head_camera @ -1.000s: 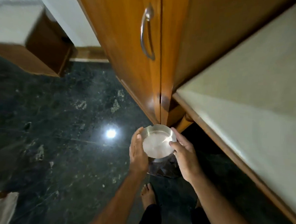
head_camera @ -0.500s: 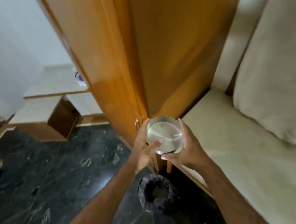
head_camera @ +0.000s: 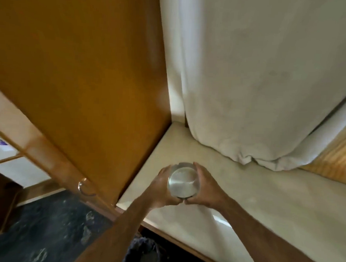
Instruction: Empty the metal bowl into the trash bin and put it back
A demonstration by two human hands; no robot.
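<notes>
Both hands, left hand and right hand, clasp the metal bowl from either side; it has risen from over the trash bin, now below the wrists, to above the cream ledge, so the emptying looks finished and the putting back remains

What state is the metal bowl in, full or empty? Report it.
Empty: the metal bowl shows only bare shiny metal inside, held between the left hand and right hand.
</notes>
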